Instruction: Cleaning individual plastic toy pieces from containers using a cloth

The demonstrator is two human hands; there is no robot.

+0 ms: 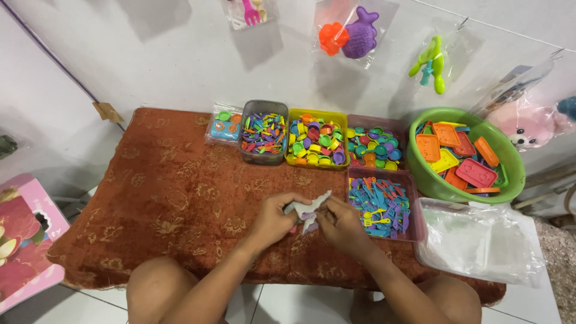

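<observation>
My left hand [275, 218] and my right hand [342, 225] meet over the red-brown patterned cloth [180, 198]. Together they hold a small clear plastic bag [309, 211] with a few small coloured toy pieces inside, one of them purple. Both hands pinch the bag from opposite sides. Just right of my right hand stands a pink tray of blue, purple and yellow toy cutlery [384, 203].
Behind stand a grey tub of toy utensils [263, 133], a yellow tub of toy cups [317, 141], a pink tray of small lids [373, 144] and a filled packet [224, 126]. A green basin of toy trays [465, 155] and a pile of clear bags [480, 240] are right. Packed toys hang on the wall.
</observation>
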